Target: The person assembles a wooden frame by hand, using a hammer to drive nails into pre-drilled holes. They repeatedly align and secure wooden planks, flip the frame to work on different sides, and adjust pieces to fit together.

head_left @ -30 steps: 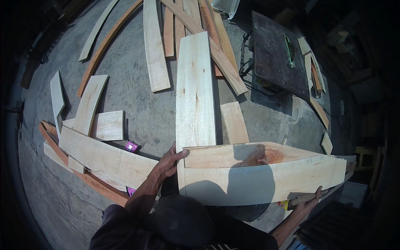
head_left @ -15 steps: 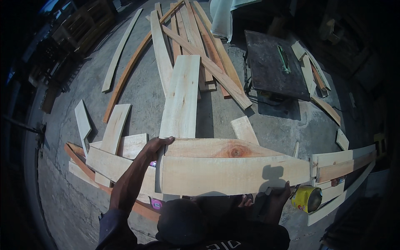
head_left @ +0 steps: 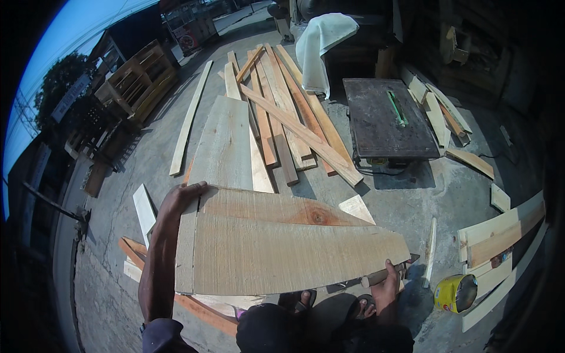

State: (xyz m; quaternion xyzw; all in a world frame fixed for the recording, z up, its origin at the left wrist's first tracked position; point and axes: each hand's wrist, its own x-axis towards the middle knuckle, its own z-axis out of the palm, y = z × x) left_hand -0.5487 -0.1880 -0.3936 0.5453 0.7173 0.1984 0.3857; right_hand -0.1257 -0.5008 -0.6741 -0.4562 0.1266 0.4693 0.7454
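Note:
In front of me is a tilted panel of joined pale boards (head_left: 294, 253). A dark knot marks its upper strip, and its right end tapers. My left hand (head_left: 187, 197) grips the upper left corner, thumb over the top edge. Beyond that edge a long pale board (head_left: 226, 141) stretches away; whether it is fixed to the panel is hidden. At the panel's lower right, my right hand (head_left: 386, 288) is closed around a tool with a round wooden handle (head_left: 379, 275). A dark pointed end shows past the panel's edge; it may be a hammer.
Long planks (head_left: 282, 112) lie piled ahead on the concrete. A dark table saw (head_left: 388, 117) with a green part stands at right, offcuts beside it. Near right are a yellow tin (head_left: 456, 293) and another slatted board piece (head_left: 500, 235). My sandalled feet show below the panel.
The panel has swung left and tilted, the long board shifting left with it. My head's shadow has left its face. The wooden-handled tool has come into sight. My view has tipped upward.

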